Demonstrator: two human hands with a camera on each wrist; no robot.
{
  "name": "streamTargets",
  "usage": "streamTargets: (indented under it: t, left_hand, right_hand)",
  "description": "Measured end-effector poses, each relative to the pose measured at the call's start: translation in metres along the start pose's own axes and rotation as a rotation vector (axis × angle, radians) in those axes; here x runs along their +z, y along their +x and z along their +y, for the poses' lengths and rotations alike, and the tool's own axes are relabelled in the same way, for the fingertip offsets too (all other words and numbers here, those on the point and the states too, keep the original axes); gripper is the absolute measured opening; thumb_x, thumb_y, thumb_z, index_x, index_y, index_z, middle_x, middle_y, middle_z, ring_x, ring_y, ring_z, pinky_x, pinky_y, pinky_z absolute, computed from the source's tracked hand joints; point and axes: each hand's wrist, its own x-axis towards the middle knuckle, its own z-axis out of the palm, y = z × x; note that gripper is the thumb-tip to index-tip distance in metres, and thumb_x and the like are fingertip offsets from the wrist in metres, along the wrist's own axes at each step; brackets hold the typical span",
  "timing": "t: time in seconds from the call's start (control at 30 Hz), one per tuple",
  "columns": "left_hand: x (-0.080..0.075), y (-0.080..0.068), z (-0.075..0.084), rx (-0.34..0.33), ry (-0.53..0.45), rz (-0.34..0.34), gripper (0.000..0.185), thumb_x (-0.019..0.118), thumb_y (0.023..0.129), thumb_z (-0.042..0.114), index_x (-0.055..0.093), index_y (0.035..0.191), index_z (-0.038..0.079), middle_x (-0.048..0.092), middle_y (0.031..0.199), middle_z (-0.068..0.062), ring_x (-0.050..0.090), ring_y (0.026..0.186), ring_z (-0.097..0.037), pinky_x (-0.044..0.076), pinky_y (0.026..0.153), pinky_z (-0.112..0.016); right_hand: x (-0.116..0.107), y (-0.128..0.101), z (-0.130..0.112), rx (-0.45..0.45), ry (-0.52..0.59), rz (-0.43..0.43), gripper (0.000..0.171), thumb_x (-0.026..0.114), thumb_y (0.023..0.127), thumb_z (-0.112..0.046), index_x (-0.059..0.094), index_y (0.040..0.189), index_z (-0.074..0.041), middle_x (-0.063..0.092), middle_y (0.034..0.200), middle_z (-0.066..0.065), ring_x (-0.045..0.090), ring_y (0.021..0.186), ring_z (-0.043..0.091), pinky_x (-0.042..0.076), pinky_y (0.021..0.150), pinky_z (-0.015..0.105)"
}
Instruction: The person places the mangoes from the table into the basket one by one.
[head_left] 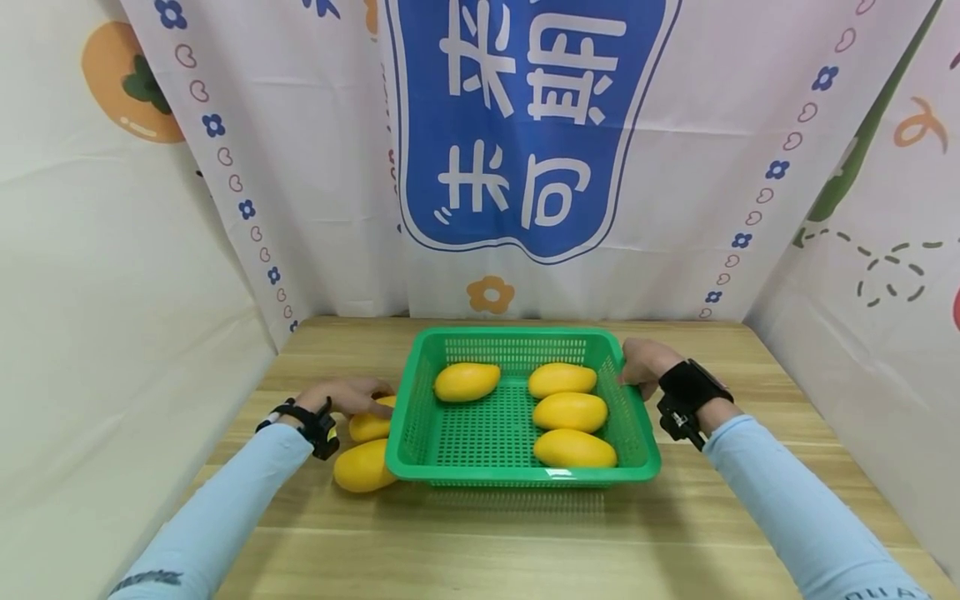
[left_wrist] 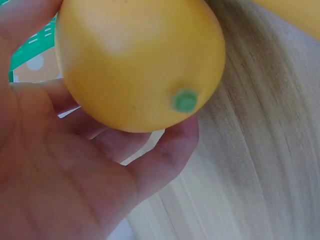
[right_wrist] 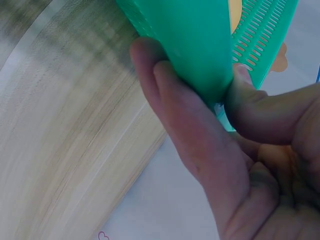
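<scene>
Left hand (head_left: 347, 395), lower left of the head view, has fingers (left_wrist: 165, 160) curled round a smooth yellow mango (head_left: 369, 426) on the wooden bench (head_left: 480, 533), just left of the green perforated plastic basket (head_left: 420, 454). Right hand (head_left: 639, 367) pinches the basket's far right rim, thumb inside, fingers (right_wrist: 170, 105) outside, barely apart.

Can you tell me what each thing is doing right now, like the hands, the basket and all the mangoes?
left hand: fingers curled round a mango on the table.
held mango: lies left of the basket, gripped.
loose mango: lies on the table, untouched, beside the basket.
right hand: pinches the basket's right rim.
green basket: upright on the table, open.
four mangoes in basket: lying still inside.
table: bears everything.
</scene>
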Motion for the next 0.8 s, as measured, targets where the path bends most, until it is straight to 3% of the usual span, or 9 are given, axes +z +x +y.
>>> streamTargets:
  t: [0.3, 0.43, 0.6, 0.8]
  left_hand:
    - [-0.004, 0.002, -0.005, 0.050, -0.011, 0.029, 0.060, 0.062, 0.098, 0.033, 0.046, 0.139, -0.008, 0.054, 0.132, -0.025, 0.058, 0.108, -0.029, 0.056, 0.080, -0.039]
    - [-0.004, 0.002, -0.009, 0.054, -0.012, 0.057, 0.063, 0.063, 0.097, 0.036, 0.045, 0.139, -0.007, 0.050, 0.139, -0.028, 0.055, 0.119, -0.036, 0.054, 0.093, -0.048]
    - [-0.002, 0.003, -0.015, 0.063, -0.011, 0.088, 0.069, 0.065, 0.096, 0.039, 0.043, 0.142, -0.008, 0.045, 0.145, -0.030, 0.046, 0.132, -0.043, 0.041, 0.109, -0.059]
    - [-0.002, 0.005, -0.018, 0.080, -0.038, 0.079, 0.062, 0.067, 0.094, 0.038, 0.052, 0.136, -0.005, 0.062, 0.125, -0.015, 0.057, 0.110, -0.025, 0.048, 0.101, -0.047]
  right_hand:
    - [0.001, -0.004, 0.000, -0.012, 0.012, 0.004, 0.012, 0.062, 0.097, -0.004, 0.060, 0.093, 0.006, 0.063, 0.081, 0.011, 0.067, 0.064, 0.014, 0.063, 0.065, 0.031]
    - [0.001, -0.004, -0.001, -0.006, 0.014, 0.002, 0.012, 0.062, 0.097, -0.004, 0.060, 0.092, 0.006, 0.064, 0.080, 0.011, 0.067, 0.064, 0.014, 0.063, 0.065, 0.031]
    - [0.002, -0.003, -0.001, -0.005, 0.010, 0.002, 0.011, 0.062, 0.097, -0.005, 0.060, 0.094, 0.006, 0.064, 0.082, 0.011, 0.067, 0.065, 0.014, 0.063, 0.067, 0.032]
    - [0.002, -0.003, -0.001, -0.012, 0.000, 0.000, 0.012, 0.061, 0.098, -0.006, 0.059, 0.095, 0.006, 0.063, 0.081, 0.010, 0.066, 0.064, 0.014, 0.063, 0.067, 0.032]
